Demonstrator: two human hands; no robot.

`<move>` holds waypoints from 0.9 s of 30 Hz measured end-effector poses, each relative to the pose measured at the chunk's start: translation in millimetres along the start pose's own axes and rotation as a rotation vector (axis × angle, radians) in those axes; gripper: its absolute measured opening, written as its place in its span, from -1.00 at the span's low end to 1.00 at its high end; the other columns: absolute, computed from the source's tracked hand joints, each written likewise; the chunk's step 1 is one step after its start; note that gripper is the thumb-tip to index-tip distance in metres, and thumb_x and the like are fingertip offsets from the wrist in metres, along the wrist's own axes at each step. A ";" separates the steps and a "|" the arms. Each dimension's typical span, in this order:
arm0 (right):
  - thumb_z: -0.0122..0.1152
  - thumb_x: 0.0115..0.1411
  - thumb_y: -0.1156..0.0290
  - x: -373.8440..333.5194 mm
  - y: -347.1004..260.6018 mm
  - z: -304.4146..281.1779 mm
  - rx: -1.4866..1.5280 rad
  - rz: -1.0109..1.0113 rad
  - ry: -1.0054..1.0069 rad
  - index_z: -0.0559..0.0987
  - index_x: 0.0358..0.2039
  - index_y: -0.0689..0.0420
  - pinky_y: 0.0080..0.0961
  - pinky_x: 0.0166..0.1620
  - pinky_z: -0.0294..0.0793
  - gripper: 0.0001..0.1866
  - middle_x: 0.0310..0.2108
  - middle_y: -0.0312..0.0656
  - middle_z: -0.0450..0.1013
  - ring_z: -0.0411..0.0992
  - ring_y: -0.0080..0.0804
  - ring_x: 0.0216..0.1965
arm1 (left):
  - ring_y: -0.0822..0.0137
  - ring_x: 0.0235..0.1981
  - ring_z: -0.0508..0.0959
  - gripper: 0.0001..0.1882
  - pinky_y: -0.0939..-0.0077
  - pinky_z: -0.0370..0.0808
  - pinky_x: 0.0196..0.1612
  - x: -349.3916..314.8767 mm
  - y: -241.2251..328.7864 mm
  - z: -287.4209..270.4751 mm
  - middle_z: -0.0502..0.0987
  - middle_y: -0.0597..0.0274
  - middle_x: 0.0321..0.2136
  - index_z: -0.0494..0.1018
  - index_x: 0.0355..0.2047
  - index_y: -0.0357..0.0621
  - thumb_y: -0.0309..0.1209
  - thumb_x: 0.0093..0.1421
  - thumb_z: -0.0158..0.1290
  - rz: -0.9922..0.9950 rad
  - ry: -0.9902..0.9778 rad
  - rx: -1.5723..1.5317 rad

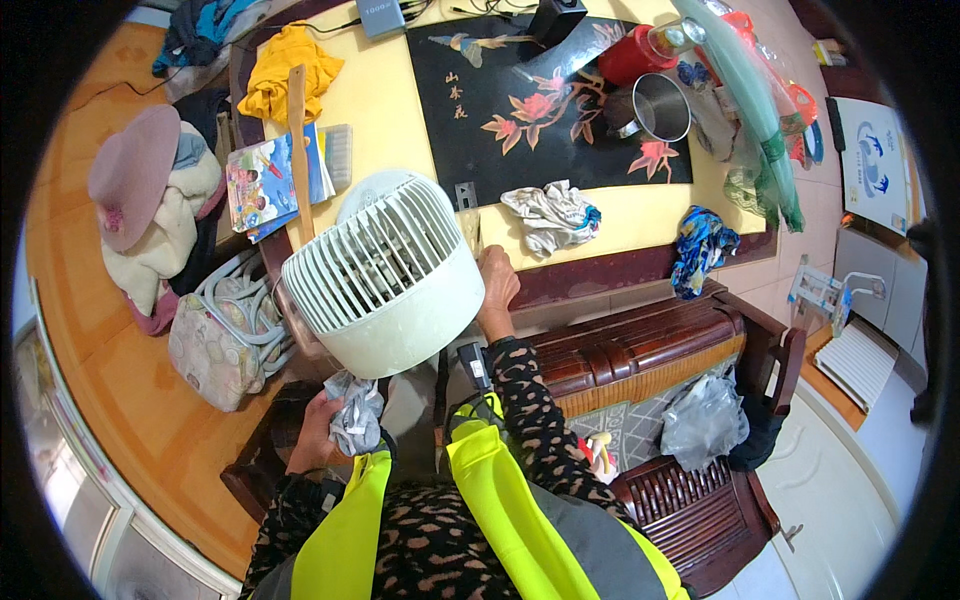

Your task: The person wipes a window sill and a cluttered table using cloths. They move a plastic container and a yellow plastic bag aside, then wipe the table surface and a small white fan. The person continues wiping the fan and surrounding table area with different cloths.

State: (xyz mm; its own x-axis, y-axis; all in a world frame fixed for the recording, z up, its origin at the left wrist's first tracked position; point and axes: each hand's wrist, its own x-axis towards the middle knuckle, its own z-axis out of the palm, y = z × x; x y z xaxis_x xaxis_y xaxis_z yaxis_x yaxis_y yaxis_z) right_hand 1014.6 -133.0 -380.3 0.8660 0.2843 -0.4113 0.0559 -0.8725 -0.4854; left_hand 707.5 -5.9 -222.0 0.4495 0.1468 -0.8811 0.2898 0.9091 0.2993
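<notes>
A white round fan (400, 300) with a slatted grille stands tilted at the table's near edge. My right hand (497, 285) is closed at the fan's right side, its fingertips partly hidden. Lower down, my left hand (316, 432) grips a crumpled grey cloth (355, 415) just below the fan's near rim. Away from both hands, another wadded cloth (550, 218), whitish with a blue patch, lies on the yellow tabletop (385, 115).
A wooden stick (299, 150) lies across booklets (262, 185), with a yellow cloth (290, 75) behind. To the right are a metal cup (661, 107), a red thermos (632, 58) and a blue patterned cloth (703, 245). A dark wooden bench (640, 340) stands close on my right.
</notes>
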 end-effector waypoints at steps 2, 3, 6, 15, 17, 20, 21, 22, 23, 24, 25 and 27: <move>0.37 0.00 0.38 0.9 -1.7 -0.9 -0.029 0.053 0.027 0.43 -0.34 0.18 -0.03 -0.25 0.48 -0.70 -0.32 0.06 0.47 0.51 0.11 -0.29 | 0.29 -0.10 0.58 -0.58 0.39 0.50 0.04 -5.0 3.7 4.8 0.55 0.14 -0.06 0.33 0.14 -0.30 -0.50 0.26 -0.06 0.083 -0.019 0.148; 0.38 -0.01 0.38 1.9 0.4 0.0 -0.025 0.069 0.021 0.45 -0.35 0.16 -0.06 -0.23 0.49 -0.71 -0.26 0.04 0.46 0.51 0.08 -0.27 | 0.29 -0.11 0.59 -0.58 0.39 0.50 0.04 -7.2 4.9 6.1 0.55 0.15 -0.07 0.33 0.13 -0.30 -0.50 0.26 -0.06 0.171 -0.013 0.311; 0.39 -0.01 0.36 6.9 13.6 15.4 -0.031 0.001 0.074 0.45 -0.37 0.14 -0.07 -0.25 0.50 -0.72 -0.30 0.00 0.47 0.51 0.07 -0.30 | 0.28 -0.12 0.60 -0.64 0.38 0.52 0.01 -8.1 3.5 4.8 0.56 0.13 -0.09 0.38 0.08 -0.31 -0.52 0.27 -0.08 0.231 0.087 0.411; 0.41 0.00 0.40 33.7 93.1 -25.5 0.542 -0.162 -0.142 0.54 -0.25 0.30 -0.38 -0.22 0.49 -0.66 -0.35 -0.16 0.54 0.48 -0.31 -0.35 | 0.46 -0.20 0.56 -0.73 0.57 0.48 -0.18 -44.2 9.5 -24.2 0.59 0.27 -0.16 0.48 -0.06 -0.27 -0.44 0.26 0.05 0.203 0.181 0.004; 0.29 0.03 0.52 62.6 92.9 -83.0 0.482 -0.255 -0.294 0.43 -0.44 0.22 -0.43 -0.43 0.34 -0.82 -0.50 -0.26 0.39 0.30 -0.44 -0.50 | 0.46 -0.24 0.52 -0.74 0.56 0.43 -0.22 -67.1 2.2 -30.5 0.56 0.30 -0.20 0.47 -0.08 -0.24 -0.40 0.26 0.06 0.303 0.265 -0.041; 0.27 0.05 0.57 80.1 59.2 -120.6 0.519 -0.248 -0.079 0.40 -0.46 0.21 -0.53 -0.39 0.29 -0.82 -0.53 -0.30 0.33 0.25 -0.51 -0.49 | 0.35 -0.29 0.47 -0.76 0.47 0.37 -0.24 -77.2 -24.1 -42.4 0.54 0.25 -0.25 0.47 -0.09 -0.17 -0.37 0.26 0.06 0.532 0.322 0.058; 0.27 0.05 0.58 84.9 30.9 -135.4 0.526 -0.305 -0.049 0.40 -0.46 0.21 -0.53 -0.39 0.29 -0.82 -0.53 -0.31 0.33 0.25 -0.52 -0.49 | 0.29 -0.29 0.46 -0.75 0.42 0.36 -0.23 -83.8 -38.2 -53.3 0.53 0.20 -0.25 0.47 -0.08 -0.15 -0.37 0.25 0.07 0.696 0.334 0.254; 0.27 0.05 0.58 85.2 -5.0 -152.4 0.535 -0.379 -0.028 0.39 -0.47 0.21 -0.54 -0.39 0.29 -0.82 -0.53 -0.31 0.33 0.24 -0.52 -0.49 | 0.20 -0.26 0.47 -0.74 0.36 0.37 -0.20 -89.7 -46.0 -70.8 0.52 0.11 -0.24 0.47 -0.07 -0.12 -0.39 0.23 0.08 0.823 0.335 0.608; 0.26 0.05 0.58 85.2 -45.2 -171.2 0.549 -0.457 -0.023 0.39 -0.47 0.21 -0.54 -0.39 0.28 -0.82 -0.53 -0.31 0.32 0.24 -0.52 -0.49 | 0.11 -0.22 0.49 -0.71 0.29 0.37 -0.17 -96.5 -52.7 -87.0 0.51 0.01 -0.22 0.48 -0.06 -0.08 -0.41 0.20 0.10 0.887 0.395 0.957; 0.26 0.05 0.59 78.2 -86.3 -192.2 0.568 -0.543 -0.015 0.39 -0.47 0.21 -0.55 -0.38 0.28 -0.82 -0.53 -0.32 0.32 0.23 -0.53 -0.49 | 0.11 -0.21 0.49 -0.71 0.29 0.38 -0.16 -98.7 -61.5 -103.0 0.51 0.00 -0.22 0.48 -0.06 -0.09 -0.42 0.18 0.11 0.924 0.382 0.950; 0.26 0.05 0.59 72.4 -127.0 -213.2 0.584 -0.624 -0.040 0.39 -0.47 0.21 -0.56 -0.38 0.28 -0.82 -0.54 -0.32 0.31 0.23 -0.53 -0.49 | 0.11 -0.19 0.50 -0.70 0.28 0.38 -0.15 -96.1 -66.3 -109.6 0.51 -0.01 -0.21 0.49 -0.06 -0.09 -0.44 0.17 0.11 0.876 0.392 0.965; 0.26 0.05 0.60 38.8 -207.8 -240.1 0.591 -0.745 -0.129 0.39 -0.48 0.21 -0.57 -0.38 0.27 -0.82 -0.54 -0.33 0.30 0.22 -0.54 -0.49 | 0.22 -0.26 0.52 -0.79 0.30 0.39 -0.20 -98.3 -70.1 -125.2 0.54 0.11 -0.26 0.52 -0.16 -0.16 -0.44 0.18 0.11 0.836 0.452 0.927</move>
State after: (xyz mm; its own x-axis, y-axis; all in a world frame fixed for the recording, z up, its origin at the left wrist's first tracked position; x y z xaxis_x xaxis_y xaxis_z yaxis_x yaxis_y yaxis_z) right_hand 1155.8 -36.0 -110.1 0.6458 0.7575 0.0949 0.2795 -0.1188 -0.9528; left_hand 537.2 -35.2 -202.2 0.5070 0.8079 -0.3004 0.6116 -0.0917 0.7858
